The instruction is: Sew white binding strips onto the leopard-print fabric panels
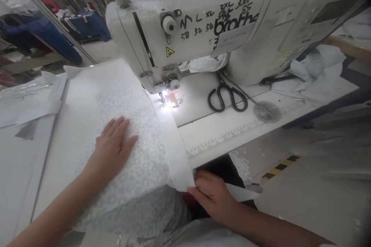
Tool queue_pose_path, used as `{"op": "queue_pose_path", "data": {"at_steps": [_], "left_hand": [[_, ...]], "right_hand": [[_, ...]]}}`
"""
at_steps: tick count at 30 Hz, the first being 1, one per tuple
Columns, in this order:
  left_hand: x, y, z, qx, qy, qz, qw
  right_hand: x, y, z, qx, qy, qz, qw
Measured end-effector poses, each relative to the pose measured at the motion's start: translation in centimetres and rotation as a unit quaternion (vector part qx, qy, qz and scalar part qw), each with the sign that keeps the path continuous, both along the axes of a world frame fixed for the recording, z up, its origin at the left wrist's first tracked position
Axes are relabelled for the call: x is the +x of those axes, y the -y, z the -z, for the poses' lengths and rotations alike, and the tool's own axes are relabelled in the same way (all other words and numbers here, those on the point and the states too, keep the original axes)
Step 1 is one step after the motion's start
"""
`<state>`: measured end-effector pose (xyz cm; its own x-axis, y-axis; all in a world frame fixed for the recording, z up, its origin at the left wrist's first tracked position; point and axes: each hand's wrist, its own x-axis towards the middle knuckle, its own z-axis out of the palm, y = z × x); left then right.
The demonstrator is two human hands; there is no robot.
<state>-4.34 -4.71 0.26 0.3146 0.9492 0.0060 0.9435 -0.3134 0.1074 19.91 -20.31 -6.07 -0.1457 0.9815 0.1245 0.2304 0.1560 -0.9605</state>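
As things lie now, sewing machine [232,19]: its lit needle area [165,98] sits just beyond the cloth; I judge fingers drifting far and right would be at risk there.
Patterned fabric [136,154]: spread on the left half of the table, its near end hanging over the edge; that hanging weight could drag it askew.
White strip [174,146]: runs along the fabric's right edge from the needle to the near edge; uneven pull could make it wander off or pucker.
Left hand [111,148]: flat, palm down, fingers loosely spread on the fabric, gripping nothing; light pressure may let the layers slip.
Right hand [213,197]: pinches the strip's near end between thumb and fingers, below the table edge.
Room: a workshop, with blue bins [87,25] far left and striped floor tape [279,166] near right.
Table [220,123]: pale and smooth, with a printed ruler [223,139] along its near edge.
Loose cloth [313,73]: heaped far right.
Scissors [227,98]: black-handled, right of the needle, well apart from both hands.
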Motion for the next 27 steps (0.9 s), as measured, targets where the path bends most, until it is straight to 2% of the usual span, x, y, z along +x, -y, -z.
{"op": "queue_pose_path", "data": {"at_steps": [9,14,17,20,23,25,27], "left_hand": [[0.6,-1.0,-0.3,0.012,-0.014,0.024,1.0],[-0.1,-1.8,0.1,0.017,-0.017,0.047,0.999],[-0.8,-2.6,0.4,0.02,-0.017,0.062,0.998],[-0.9,-2.8,0.3,0.016,-0.02,0.065,0.998],[0.6,-1.4,-0.2,0.038,-0.008,0.054,0.998],[2.4,0.5,-0.4,0.038,0.042,0.084,0.995],[4.1,2.6,-0.4,0.003,0.107,0.137,0.985]], "right_hand": [[-0.3,0.0,0.0,0.022,0.024,0.008,0.999],[-0.6,0.3,0.6,0.03,0.058,0.052,0.996],[-0.6,0.4,0.8,0.07,0.077,0.065,0.992],[0.0,0.4,0.6,0.151,0.1,0.025,0.983],[0.8,0.1,0.1,0.224,0.117,-0.044,0.967],[1.2,-0.3,-0.3,0.258,0.133,-0.06,0.955],[1.5,-0.7,-0.7,0.291,0.152,-0.061,0.942]]}}
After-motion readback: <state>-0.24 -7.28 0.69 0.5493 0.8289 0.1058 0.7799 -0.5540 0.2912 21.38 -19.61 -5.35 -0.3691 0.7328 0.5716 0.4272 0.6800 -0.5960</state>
